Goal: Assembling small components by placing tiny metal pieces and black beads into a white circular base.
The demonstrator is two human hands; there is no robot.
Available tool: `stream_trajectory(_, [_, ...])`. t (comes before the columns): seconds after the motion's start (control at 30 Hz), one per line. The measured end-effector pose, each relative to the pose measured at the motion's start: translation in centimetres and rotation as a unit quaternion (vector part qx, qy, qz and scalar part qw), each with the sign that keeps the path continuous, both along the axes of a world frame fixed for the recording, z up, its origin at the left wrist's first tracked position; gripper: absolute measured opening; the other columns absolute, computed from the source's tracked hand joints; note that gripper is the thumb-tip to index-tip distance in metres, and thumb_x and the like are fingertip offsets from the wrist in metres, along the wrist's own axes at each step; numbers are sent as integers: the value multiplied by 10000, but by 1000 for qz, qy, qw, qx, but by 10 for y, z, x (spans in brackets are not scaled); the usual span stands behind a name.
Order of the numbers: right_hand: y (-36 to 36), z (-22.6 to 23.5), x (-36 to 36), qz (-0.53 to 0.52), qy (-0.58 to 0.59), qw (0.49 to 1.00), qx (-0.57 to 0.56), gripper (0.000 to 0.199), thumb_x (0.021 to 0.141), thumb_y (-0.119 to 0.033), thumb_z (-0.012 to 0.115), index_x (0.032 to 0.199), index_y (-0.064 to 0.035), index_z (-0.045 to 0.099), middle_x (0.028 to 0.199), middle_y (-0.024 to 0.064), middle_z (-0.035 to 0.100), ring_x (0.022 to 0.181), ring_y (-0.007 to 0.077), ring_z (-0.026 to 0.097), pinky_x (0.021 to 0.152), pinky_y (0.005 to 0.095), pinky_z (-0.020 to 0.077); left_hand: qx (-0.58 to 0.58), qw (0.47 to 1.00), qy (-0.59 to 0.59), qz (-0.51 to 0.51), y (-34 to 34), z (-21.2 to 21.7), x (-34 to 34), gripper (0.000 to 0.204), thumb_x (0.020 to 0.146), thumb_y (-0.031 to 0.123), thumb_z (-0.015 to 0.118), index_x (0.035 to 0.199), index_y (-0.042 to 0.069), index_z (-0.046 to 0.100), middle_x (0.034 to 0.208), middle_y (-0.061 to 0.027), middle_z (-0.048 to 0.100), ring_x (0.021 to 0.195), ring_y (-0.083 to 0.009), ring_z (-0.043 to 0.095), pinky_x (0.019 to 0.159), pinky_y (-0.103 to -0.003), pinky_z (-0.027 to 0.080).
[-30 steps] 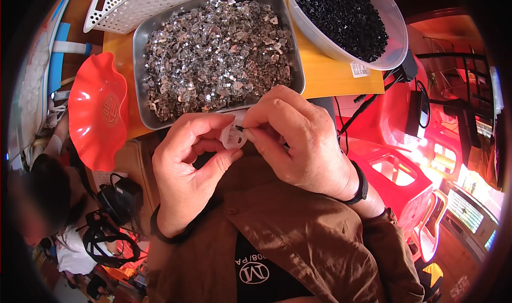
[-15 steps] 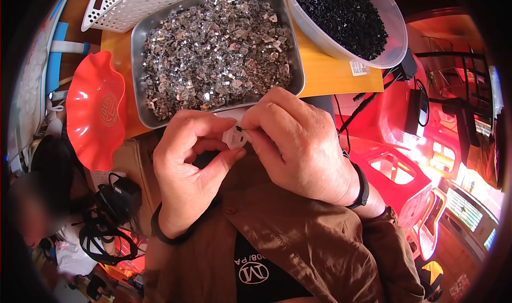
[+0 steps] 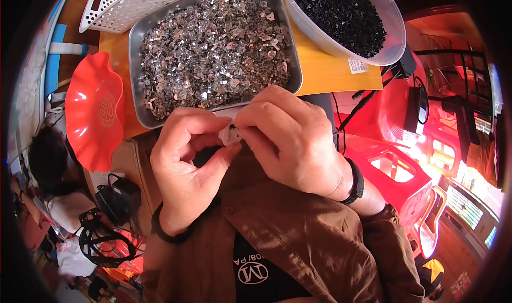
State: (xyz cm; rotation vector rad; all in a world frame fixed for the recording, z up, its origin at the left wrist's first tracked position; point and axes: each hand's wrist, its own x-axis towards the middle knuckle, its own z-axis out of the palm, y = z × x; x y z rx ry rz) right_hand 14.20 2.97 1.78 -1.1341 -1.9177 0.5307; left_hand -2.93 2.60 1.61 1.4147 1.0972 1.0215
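An orange-yellow wooden surface spans the far side. On it sits a rectangular metal tray, filled with small, shiny, partly clear pieces. At the far right, a translucent plastic tub holds a heap of small black parts; at the far left, beside the tray, stands a white perforated plastic basket. A red wavy-rimmed dish is left of the tray. At the tray's near edge, the right hand is bent, thumb and forefinger pinching a black part, while the left hand grips a whitish plastic piece between thumb and fingertips. The tiny black part, half hidden by fingers, touches that piece's far edge.
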Motion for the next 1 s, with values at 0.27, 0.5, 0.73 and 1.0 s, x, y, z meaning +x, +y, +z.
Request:
stream_trajectory(0.27, [1,-4,5,-13,89,996,-20,274,635,30,746,869,-34,618,813,67,607,644,157,597,538,265,481,-76,990,-117,-28,1,0,-1,172,837,-52,602,982,-35,511,999,-93,515,909,-150,580,772,-286,534])
stream_trajectory(0.5, [-5,-10,4,-27,234,949,-210,242,706,-60,755,911,-32,630,834,57,614,713,141,616,561,244,492,-76,986,-149,-7,2,0,1,121,862,-43,573,965,-22,513,983,-85,506,902,-149,581,773,-294,530])
stream_trajectory(0.73, [-6,-12,0,-8,248,941,-229,201,738,-36,736,902,-16,621,814,55,617,671,108,624,549,226,495,-70,990,-125,-3,-2,7,2,145,841,-80,592,969,-40,538,955,-64,527,878,-122,586,771,-236,490])
stream_trajectory(1.0, [-7,-7,-1,-5,310,927,-210,170,765,53,673,914,3,610,870,73,612,761,130,665,614,220,543,-17,996,-86,12,-2,5,3,157,827,-83,608,969,-51,549,947,-67,537,858,-111,590,742,-218,497])
